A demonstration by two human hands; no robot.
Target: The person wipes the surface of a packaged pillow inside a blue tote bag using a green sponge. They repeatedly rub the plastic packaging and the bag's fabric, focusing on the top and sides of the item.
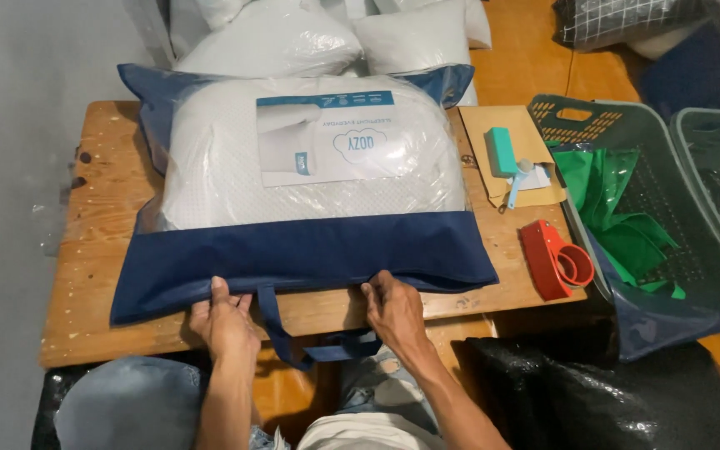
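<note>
Left hand (225, 321) and right hand (393, 310), seemingly pinching pillow bag (302, 250) edge.

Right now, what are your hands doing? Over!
Left hand and right hand grip the near edge of the navy pillow bag. Bag flat on wooden table. Red tape dispenser lies apart, right.

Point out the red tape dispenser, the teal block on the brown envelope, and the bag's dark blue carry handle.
red tape dispenser (553, 260): head view, on its red body.
teal block (501, 151): head view, top face.
carry handle (281, 337): head view, left strap.
</note>
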